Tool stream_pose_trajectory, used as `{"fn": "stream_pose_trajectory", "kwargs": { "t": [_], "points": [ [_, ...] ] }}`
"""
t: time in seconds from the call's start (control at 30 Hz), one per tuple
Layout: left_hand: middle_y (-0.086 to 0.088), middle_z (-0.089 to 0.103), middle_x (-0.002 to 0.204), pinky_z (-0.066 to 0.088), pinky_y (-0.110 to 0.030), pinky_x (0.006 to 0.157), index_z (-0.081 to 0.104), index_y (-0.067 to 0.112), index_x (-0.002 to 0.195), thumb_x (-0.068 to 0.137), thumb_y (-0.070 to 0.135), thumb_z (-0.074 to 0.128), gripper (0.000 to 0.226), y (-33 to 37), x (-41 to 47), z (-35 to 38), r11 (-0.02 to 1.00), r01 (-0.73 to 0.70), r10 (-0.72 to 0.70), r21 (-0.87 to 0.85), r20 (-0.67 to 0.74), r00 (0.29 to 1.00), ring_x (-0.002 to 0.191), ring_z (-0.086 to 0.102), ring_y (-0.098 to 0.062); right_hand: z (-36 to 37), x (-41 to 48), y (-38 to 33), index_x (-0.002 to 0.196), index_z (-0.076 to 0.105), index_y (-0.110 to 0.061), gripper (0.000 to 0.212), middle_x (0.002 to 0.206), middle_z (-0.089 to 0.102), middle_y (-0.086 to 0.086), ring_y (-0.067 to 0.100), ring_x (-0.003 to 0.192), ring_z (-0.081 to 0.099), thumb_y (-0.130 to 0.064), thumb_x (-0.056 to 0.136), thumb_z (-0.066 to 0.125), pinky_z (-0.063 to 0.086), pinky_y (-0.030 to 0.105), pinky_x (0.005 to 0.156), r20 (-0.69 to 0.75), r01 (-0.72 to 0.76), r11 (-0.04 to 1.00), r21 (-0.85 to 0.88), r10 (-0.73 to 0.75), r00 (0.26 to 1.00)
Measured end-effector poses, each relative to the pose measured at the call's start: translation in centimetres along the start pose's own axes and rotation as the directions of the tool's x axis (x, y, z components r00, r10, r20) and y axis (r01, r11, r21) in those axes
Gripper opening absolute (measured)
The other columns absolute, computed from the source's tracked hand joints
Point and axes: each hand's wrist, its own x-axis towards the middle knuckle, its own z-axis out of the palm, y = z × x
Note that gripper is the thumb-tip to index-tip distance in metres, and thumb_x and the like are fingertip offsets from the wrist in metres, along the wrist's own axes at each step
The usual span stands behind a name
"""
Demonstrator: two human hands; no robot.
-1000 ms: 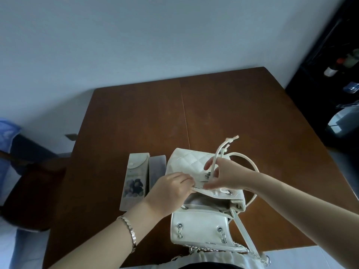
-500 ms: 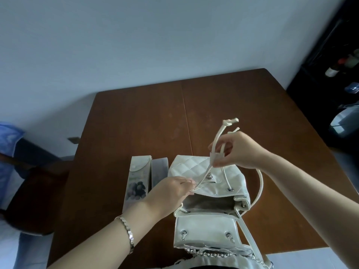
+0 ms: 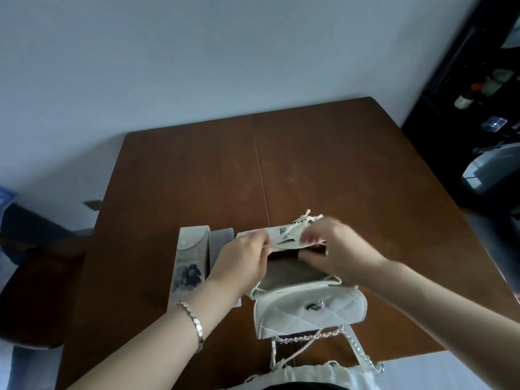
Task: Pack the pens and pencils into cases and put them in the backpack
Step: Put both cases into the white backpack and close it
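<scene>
A small white quilted backpack (image 3: 309, 311) lies on the brown table (image 3: 323, 170) near its front edge, its mouth spread wide and its grey lining showing. My left hand (image 3: 242, 263) grips the left rim of the mouth. My right hand (image 3: 334, 249) grips the far rim near the knotted drawstring (image 3: 305, 219). Left of the backpack lie two slim pencil cases side by side: a pale one with a flap and a dark flower print (image 3: 190, 263) and a plain grey one (image 3: 221, 243), partly hidden by my left hand.
The backpack's chain straps (image 3: 315, 337) trail off the table's front edge towards me. A dark chair (image 3: 36, 291) stands at the left of the table. A black shelf with bottles (image 3: 478, 88) is at the right. A white wall is behind.
My right hand has dropped from holding the drawstring up to the backpack's far rim. The mouth is now pulled wide, and the front flap has turned towards me.
</scene>
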Motion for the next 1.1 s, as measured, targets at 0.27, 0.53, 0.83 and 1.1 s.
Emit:
{"fn": "stream_pose_trajectory", "kwargs": {
  "t": [0.27,0.53,0.83,1.1],
  "points": [
    [-0.006,0.06,0.085,0.03,-0.028,0.05,0.044,0.013,0.124,0.096,0.039,0.043,0.038,1.4,3.2,-0.1,0.958,-0.086,0.09,0.273,-0.003,0.996,0.066,0.052,-0.024,4.2,-2.4,0.2,0.131,0.045,-0.018,0.055,0.127,0.056,0.0,0.019,0.127,0.043,-0.048,0.086,0.055,-0.009,0.044,0.116,0.405,0.158,0.849,-0.505,0.072,0.911],
    [-0.009,0.069,0.094,0.042,-0.032,0.059,0.049,0.019,0.131,0.099,0.021,0.042,0.033,1.1,6.2,-1.1,0.971,-0.022,0.048,0.239,-0.102,0.994,0.08,0.065,-0.031,5.6,-3.5,1.1,0.047,0.054,-0.017,0.037,0.04,0.051,-0.002,0.018,0.031,0.041,-0.001,0.024,0.08,0.013,0.018,0.038,0.237,0.121,0.882,-0.456,-0.011,0.971],
    [-0.004,0.067,0.085,0.047,-0.027,0.056,0.057,0.014,0.102,0.096,0.025,0.048,0.015,-0.2,6.4,-0.9,0.982,0.13,-0.131,0.135,-0.004,0.991,0.067,0.059,-0.021,4.2,-4.9,-0.5,0.102,0.057,-0.007,0.018,0.103,0.064,0.013,0.032,0.09,0.06,0.0,0.09,0.044,0.029,0.026,0.054,0.52,0.246,0.834,-0.493,0.056,0.853],
    [0.009,0.053,0.065,0.031,-0.024,0.054,0.056,0.022,0.094,0.093,0.039,0.049,0.018,0.4,1.9,-0.8,0.999,-0.006,0.012,-0.039,0.166,0.986,0.067,0.055,-0.015,2.8,-1.7,-1.5,0.097,0.068,-0.018,0.026,0.098,0.067,0.003,0.019,0.091,0.061,-0.03,0.073,0.064,0.055,0.033,0.074,-0.12,0.184,0.967,-0.174,-0.207,0.971]
  ]
}}
